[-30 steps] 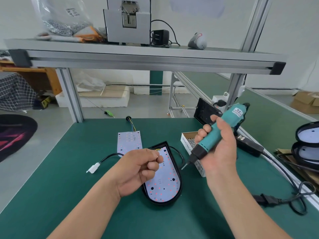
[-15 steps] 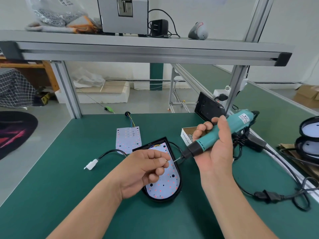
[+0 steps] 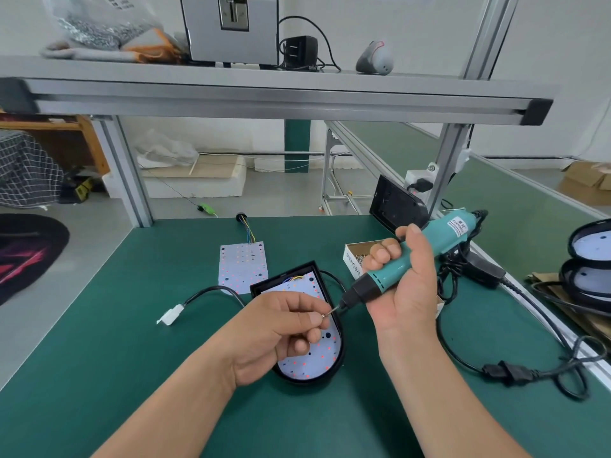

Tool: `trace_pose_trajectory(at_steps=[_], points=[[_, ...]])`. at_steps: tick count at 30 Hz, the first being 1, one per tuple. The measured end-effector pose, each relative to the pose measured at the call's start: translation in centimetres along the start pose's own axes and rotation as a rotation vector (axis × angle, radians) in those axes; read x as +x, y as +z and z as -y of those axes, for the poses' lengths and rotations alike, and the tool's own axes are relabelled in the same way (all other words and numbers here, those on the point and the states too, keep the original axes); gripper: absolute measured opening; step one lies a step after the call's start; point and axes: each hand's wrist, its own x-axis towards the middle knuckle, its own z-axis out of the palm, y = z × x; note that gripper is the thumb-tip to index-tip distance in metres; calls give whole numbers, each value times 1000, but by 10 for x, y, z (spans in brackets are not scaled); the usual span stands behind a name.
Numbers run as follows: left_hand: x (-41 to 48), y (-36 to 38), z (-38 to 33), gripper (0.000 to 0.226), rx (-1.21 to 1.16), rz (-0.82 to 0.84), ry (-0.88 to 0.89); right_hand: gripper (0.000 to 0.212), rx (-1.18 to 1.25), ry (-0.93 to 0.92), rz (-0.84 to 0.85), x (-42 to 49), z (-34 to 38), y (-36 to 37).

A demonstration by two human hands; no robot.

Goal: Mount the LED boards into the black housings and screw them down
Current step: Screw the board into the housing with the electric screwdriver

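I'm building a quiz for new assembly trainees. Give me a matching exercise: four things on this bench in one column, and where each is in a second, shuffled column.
1 teal screwdriver
2 screw
3 loose LED board
4 white connector

A pinched by the left hand
B flat on the green mat, beyond the black housing
C gripped by the right hand
D at a black cable end, left of the housing

Pairs: 1-C, 2-A, 3-B, 4-D

Bare L grip [image 3: 281, 328] & R grip [image 3: 406, 292], short nails [image 3: 314, 319], forearms [image 3: 172, 408] bare.
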Motion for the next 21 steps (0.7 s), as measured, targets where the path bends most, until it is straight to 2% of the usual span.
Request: trace_pose_trajectory(at_steps=[10,16,21], points=[[0,1,1,17,4,-1,-3,11,-34,-1,24,0,-3,-1],[0,-1,2,13,193,-76,85,17,-106,-25,31,-1,-4,0],[-1,0,0,12,256,-72,131,21,-129,-41,-16,0,-5,-1]])
